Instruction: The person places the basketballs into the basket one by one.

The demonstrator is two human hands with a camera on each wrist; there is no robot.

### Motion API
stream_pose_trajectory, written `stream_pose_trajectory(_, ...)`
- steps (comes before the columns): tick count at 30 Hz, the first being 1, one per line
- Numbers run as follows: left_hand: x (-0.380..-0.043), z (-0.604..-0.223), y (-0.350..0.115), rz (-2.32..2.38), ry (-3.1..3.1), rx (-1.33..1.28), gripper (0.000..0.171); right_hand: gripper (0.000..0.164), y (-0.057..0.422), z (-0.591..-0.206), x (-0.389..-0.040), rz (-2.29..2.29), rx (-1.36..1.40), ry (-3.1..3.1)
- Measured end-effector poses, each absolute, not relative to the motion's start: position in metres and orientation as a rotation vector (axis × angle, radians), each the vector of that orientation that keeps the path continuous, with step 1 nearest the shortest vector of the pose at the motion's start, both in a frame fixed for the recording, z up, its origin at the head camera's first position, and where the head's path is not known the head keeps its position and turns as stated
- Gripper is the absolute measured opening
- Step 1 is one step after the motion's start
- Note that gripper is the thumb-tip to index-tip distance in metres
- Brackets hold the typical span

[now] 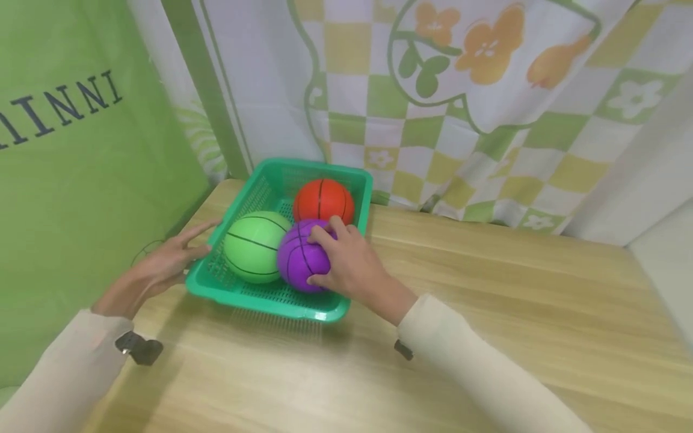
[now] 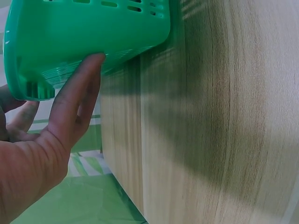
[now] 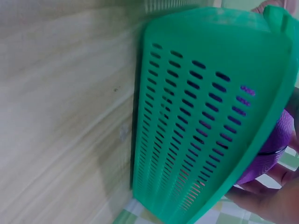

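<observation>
A green plastic basket (image 1: 271,308) stands on the wooden table, holding a light green ball (image 1: 254,249), a red ball (image 1: 325,198) and a purple ball (image 1: 295,258), all with black basketball lines. My right hand (image 1: 352,258) grips the purple ball from the right, fingers spread over its top and thumb low on its near side. In the right wrist view the purple ball (image 3: 261,165) shows past the basket's rim, with fingers around it. My left hand (image 1: 165,261) is at the basket's left side. Its fairly straight fingers (image 2: 77,93) touch the outer wall in the left wrist view.
The wooden table (image 1: 487,313) reaches to the right and front of the basket. Behind hangs a checked, flowered curtain (image 1: 400,120); a green cloth (image 1: 81,198) with lettering hangs at the left. A white wall (image 1: 666,252) borders the right.
</observation>
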State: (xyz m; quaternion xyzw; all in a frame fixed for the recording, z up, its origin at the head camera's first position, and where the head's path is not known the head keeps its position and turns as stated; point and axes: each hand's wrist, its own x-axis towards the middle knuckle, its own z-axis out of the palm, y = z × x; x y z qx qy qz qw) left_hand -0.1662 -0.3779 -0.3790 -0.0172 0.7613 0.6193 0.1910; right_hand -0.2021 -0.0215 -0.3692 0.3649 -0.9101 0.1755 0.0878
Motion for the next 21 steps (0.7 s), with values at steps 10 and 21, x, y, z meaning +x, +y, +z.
stream_pose_trajectory(10, -0.164, -0.382, -0.378, 1.758, 2.134, -0.046, 0.065, 0.067, -0.021, -0.387, -0.195, 0.419, 1.104, -2.573)
stream_pose_trajectory(21, -0.164, -0.380, -0.379, 1.756, 2.136, -0.058, 0.066, 0.074, -0.023, -0.380, -0.188, 0.365, 1.111, -2.703)
